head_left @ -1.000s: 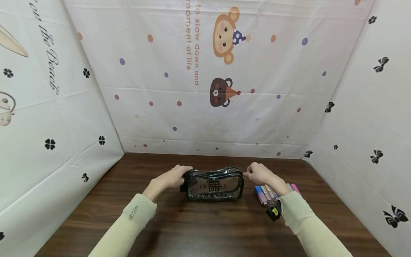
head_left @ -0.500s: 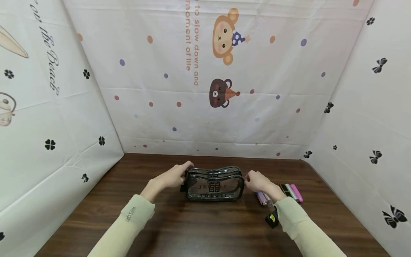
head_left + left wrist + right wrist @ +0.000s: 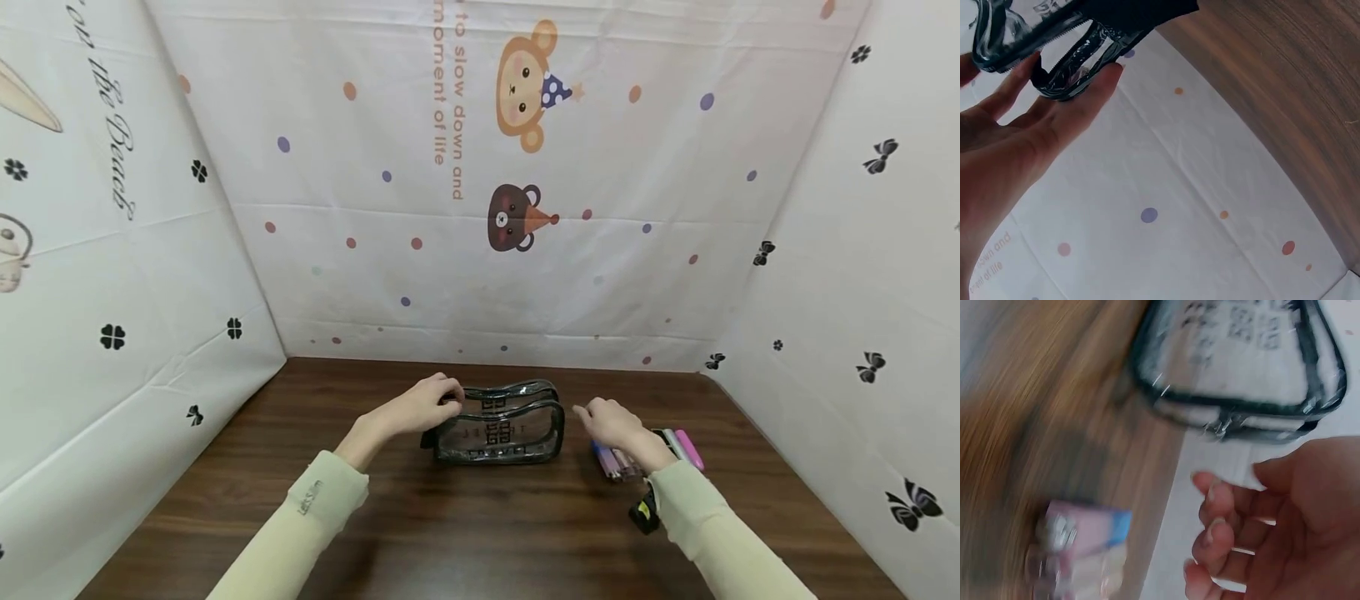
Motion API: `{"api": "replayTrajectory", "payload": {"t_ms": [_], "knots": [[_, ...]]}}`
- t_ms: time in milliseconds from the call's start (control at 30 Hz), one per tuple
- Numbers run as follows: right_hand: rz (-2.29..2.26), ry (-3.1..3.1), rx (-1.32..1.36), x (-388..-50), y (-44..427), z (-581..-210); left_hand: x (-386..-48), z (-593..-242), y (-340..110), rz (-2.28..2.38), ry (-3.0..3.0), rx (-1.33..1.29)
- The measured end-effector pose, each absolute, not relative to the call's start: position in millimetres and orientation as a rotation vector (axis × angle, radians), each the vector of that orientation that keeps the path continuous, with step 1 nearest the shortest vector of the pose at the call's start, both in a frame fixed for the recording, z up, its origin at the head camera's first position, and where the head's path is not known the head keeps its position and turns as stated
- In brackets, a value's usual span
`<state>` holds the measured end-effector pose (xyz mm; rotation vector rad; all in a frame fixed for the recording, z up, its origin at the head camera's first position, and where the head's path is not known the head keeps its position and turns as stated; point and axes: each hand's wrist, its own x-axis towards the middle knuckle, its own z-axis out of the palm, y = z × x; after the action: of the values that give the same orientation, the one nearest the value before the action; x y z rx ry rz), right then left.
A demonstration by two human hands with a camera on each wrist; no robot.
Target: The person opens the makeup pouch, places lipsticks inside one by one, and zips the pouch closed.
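A clear pouch with black trim and dark lettering (image 3: pixel 498 437) stands on the brown table. My left hand (image 3: pixel 420 404) is at its upper left end. In the left wrist view, long, mostly straight fingers (image 3: pixel 1094 94) of that hand touch the pouch's black edges (image 3: pixel 1063 87). My right hand (image 3: pixel 611 423) is just off the pouch's right end and holds nothing. Its fingers (image 3: pixel 1216 537) are loosely bent below a zipper pull (image 3: pixel 1219 427) in the right wrist view. What lies under the left palm is hidden.
Right of the pouch, partly under my right forearm, lie several small pink, blue and clear items (image 3: pixel 611 461) and a bright pink tube-shaped item (image 3: pixel 689 449). A black wrist device (image 3: pixel 645 512) hangs at my right cuff. White printed sheets (image 3: pixel 360 283) surround the table's back and sides.
My right hand has come away from the pouch's right end. The left hand has shifted inward over the pouch's top, and the pouch has moved slightly left and back.
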<state>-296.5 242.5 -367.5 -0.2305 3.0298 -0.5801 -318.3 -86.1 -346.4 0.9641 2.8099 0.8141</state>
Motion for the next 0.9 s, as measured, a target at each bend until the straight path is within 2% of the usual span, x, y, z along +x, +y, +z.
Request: {"api": "replayTrajectory", "payload": {"t_ms": [267,633,900], "knots": [[-0.155,3.090,-0.104,-290,257,-383,-317,-348,-89,0.801,2.787,0.864],[-0.089,3.058,-0.045,-293,255,-393,-319,-351,-91,0.822,2.781,0.865],[-0.273,2.994,-0.103,-293,256,-392,-322,-353,-92,0.817,2.783,0.880]]}}
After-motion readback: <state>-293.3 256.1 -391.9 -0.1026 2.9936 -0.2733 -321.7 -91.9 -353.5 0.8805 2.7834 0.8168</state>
